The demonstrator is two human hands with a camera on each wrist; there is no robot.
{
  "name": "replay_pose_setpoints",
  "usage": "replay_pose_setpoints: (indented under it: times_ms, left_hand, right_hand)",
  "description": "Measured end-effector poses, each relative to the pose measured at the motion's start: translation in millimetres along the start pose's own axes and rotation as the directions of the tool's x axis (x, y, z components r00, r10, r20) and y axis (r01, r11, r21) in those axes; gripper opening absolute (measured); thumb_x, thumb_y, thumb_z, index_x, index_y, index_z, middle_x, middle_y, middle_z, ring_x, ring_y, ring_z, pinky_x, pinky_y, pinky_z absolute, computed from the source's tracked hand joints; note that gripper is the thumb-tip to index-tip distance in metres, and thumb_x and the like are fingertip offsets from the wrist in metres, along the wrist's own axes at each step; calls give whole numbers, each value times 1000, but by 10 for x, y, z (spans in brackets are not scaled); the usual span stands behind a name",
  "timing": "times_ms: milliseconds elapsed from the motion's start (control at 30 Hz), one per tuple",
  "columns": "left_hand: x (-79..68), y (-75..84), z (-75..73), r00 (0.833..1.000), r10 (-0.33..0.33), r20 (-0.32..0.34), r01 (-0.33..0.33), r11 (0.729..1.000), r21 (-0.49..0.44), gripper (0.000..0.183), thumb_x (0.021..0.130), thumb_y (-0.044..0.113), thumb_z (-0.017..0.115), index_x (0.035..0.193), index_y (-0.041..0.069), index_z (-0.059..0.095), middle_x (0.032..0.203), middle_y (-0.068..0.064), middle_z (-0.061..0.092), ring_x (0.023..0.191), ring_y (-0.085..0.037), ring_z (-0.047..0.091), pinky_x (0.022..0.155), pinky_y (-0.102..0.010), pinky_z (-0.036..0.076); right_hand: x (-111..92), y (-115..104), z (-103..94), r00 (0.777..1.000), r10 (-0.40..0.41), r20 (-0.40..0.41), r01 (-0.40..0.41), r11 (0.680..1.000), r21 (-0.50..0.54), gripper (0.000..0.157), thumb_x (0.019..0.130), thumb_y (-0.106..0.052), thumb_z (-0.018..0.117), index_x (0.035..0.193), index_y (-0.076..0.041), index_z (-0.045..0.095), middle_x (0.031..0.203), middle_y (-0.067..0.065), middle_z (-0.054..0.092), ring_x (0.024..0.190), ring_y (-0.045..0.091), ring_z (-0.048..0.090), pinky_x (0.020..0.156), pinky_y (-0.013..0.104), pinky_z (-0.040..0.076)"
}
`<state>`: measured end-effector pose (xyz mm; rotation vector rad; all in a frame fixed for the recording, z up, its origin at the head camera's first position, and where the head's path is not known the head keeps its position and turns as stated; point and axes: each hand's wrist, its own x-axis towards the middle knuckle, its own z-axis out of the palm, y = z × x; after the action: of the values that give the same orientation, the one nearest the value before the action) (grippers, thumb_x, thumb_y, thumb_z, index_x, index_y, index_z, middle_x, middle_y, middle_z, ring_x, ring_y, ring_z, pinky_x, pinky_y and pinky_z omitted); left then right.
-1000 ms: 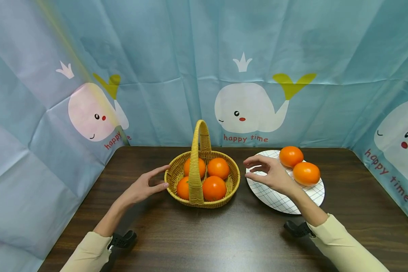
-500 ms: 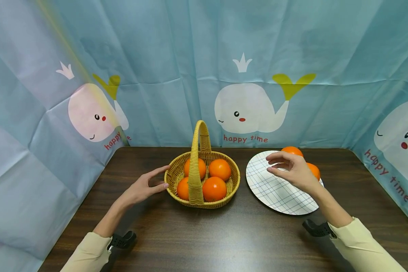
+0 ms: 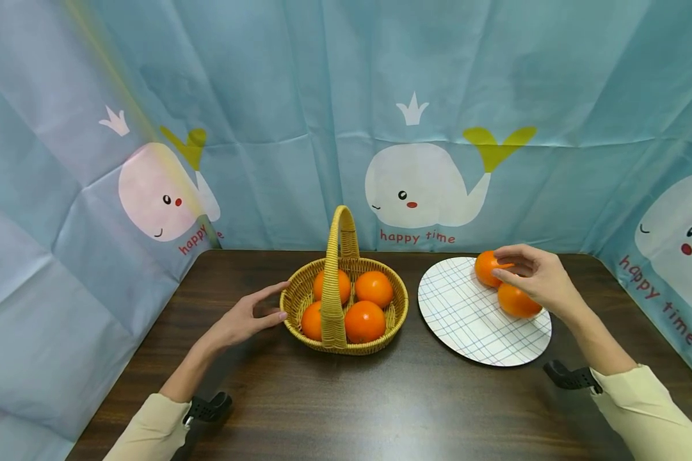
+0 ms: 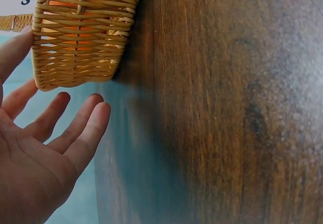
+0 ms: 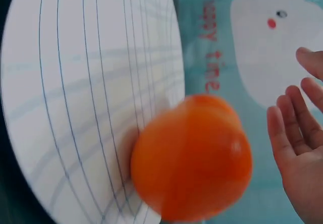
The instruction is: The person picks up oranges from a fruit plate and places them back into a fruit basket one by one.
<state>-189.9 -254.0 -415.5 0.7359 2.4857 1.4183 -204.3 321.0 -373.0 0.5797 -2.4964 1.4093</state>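
Observation:
My left hand (image 3: 239, 323) is at the left side of a yellow wicker basket (image 3: 335, 320), its thumb and a fingertip at the rim. In the left wrist view the other fingers of that hand (image 4: 38, 168) spread loosely beside the basket wall (image 4: 83, 47). Several oranges (image 3: 365, 321) lie in the basket, partly behind its tall handle. On the right, my right hand (image 3: 544, 282) hovers over two oranges on a plate, fingers loosely bent and holding nothing. The far orange (image 3: 485, 269) and the near orange (image 3: 517, 303) are partly covered by it. The right wrist view shows a gap between hand (image 5: 303, 158) and orange (image 5: 192, 168).
The round white plate (image 3: 466, 320) has a blue grid pattern and stands right of the basket. Both stand on a dark wooden table (image 3: 346, 410). A blue curtain (image 3: 276, 128) with whale prints hangs behind the table and along its sides.
My right hand has moved right, from the plate's left edge to above the two oranges. My left hand has stayed at the basket's rim.

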Motion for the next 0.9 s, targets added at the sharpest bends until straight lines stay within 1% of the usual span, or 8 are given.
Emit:
replay_pose_setpoints:
  times_ms: [67, 200, 267, 333, 400, 500, 667, 900]
  left_hand:
    - [-1, 1, 0, 1000, 3, 1, -3, 1000, -6, 64, 101, 14, 66, 156, 0, 36, 158, -24, 34, 124, -43, 57, 96, -39, 51]
    - [-4, 12, 0, 1000, 10, -1, -10, 1000, -7, 64, 102, 14, 65, 156, -1, 36, 158, -24, 34, 124, -44, 56, 97, -39, 51]
    - [-2, 14, 2, 1000, 7, 2, -7, 1000, -12, 64, 102, 15, 65, 156, -1, 36, 158, -25, 34, 124, -45, 56, 97, -39, 51]
    - [0, 15, 6, 1000, 3, 7, -3, 1000, -18, 64, 102, 15, 65, 156, 0, 36, 158, -25, 33, 124, -45, 56, 97, -38, 51]
    - [-1, 16, 7, 1000, 1, 8, 0, 1000, -19, 64, 102, 15, 65, 156, -1, 36, 158, -25, 33, 124, -46, 55, 97, -38, 51]
    - [-3, 13, 6, 1000, 0, 7, 0, 1000, -14, 64, 102, 15, 65, 156, -1, 36, 158, -25, 34, 124, -47, 55, 96, -38, 52]
    - [1, -4, 3, 1000, 1, 12, -1, 1000, -18, 64, 102, 15, 65, 157, 0, 36, 158, -25, 33, 124, -46, 56, 96, -37, 52]
    - [1, -2, 4, 1000, -3, 15, 3, 1000, -30, 64, 102, 14, 65, 157, 0, 35, 159, -24, 32, 124, -45, 56, 96, -37, 51]
  right_hand:
    - [2, 42, -62, 1000, 29, 1, -29, 999, -34, 42, 92, -4, 76, 129, 7, 60, 124, 18, 62, 101, 12, 68, 84, 14, 51]
    - [18, 115, -163, 996, 85, 15, -82, 987, -136, 50, 93, -15, 78, 134, 4, 57, 130, 24, 57, 111, 32, 61, 86, 8, 45]
    - [31, 149, -204, 994, 110, 24, -105, 979, -177, 54, 93, -19, 78, 137, 3, 55, 134, 25, 54, 116, 41, 55, 88, 9, 44]
    - [50, 184, -234, 990, 133, 38, -123, 972, -201, 60, 92, -22, 79, 140, 3, 52, 138, 25, 50, 121, 44, 51, 97, 23, 47]
    - [79, 224, -255, 986, 155, 57, -140, 969, -204, 65, 92, -23, 79, 143, 3, 49, 143, 27, 46, 126, 47, 46, 104, 42, 45]
    - [142, 293, -269, 974, 201, 104, -177, 963, -206, 75, 91, -25, 80, 148, 4, 41, 149, 29, 39, 130, 51, 40, 101, 68, 37]
    - [246, 362, -285, 947, 270, 174, -230, 948, -218, 87, 91, -27, 80, 154, 5, 30, 154, 32, 31, 132, 57, 36, 102, 69, 36]
    - [334, 411, -301, 927, 294, 232, -233, 938, -257, 90, 90, -31, 80, 157, 2, 30, 152, 37, 31, 130, 59, 40, 97, 71, 40]
